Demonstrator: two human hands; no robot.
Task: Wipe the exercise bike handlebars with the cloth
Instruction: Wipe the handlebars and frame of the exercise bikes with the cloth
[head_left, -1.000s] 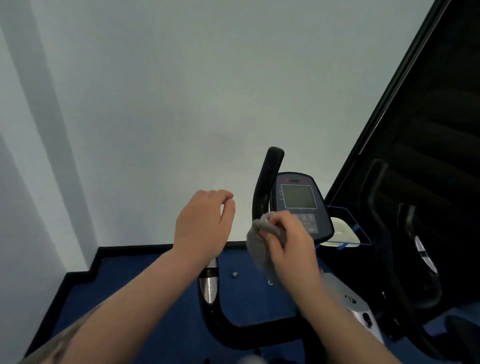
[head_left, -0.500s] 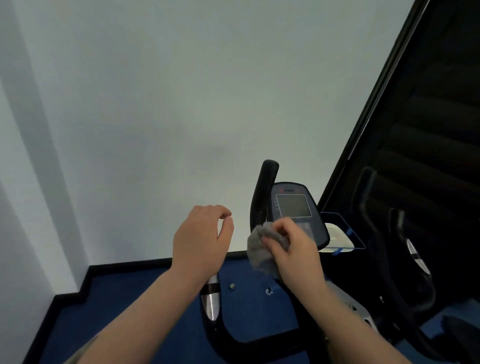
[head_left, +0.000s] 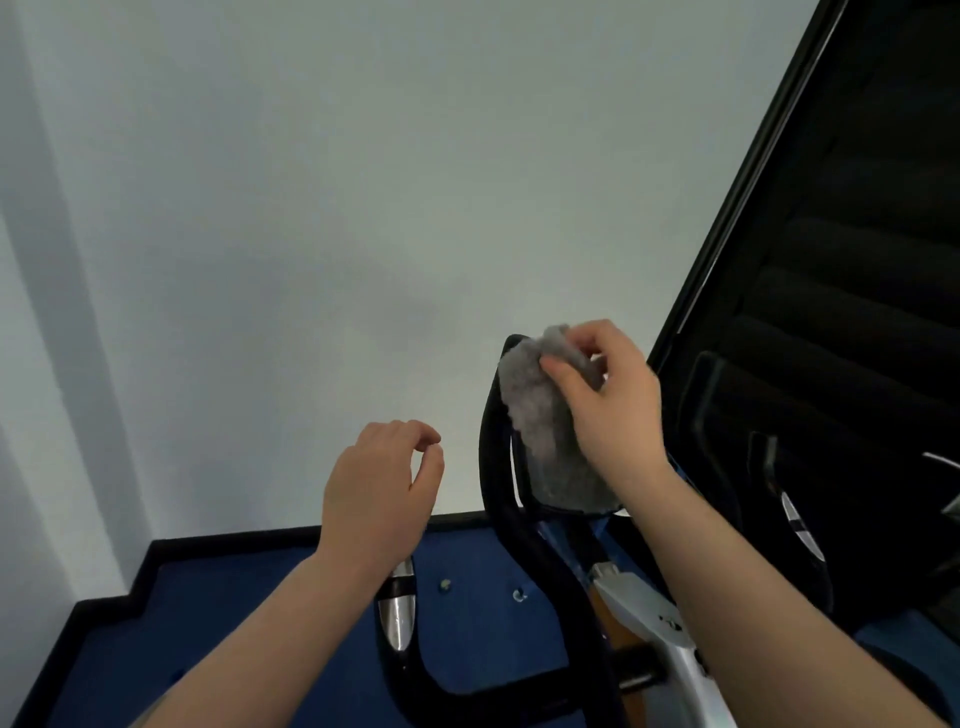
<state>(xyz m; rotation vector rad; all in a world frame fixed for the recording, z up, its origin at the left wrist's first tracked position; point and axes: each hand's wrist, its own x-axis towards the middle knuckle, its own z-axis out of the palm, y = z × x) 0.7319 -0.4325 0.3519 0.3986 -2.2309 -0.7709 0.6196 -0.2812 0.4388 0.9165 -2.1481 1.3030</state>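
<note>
Right hand pinches the grey cloth at the right handlebar's top; left hand loosely curled, empty. The left handlebar likely remains.

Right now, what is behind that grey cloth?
The grey cloth, pinched by the right hand, drapes over the upright black handlebar near its top. It covers whatever lies directly behind; only a dark edge shows below it.
</note>
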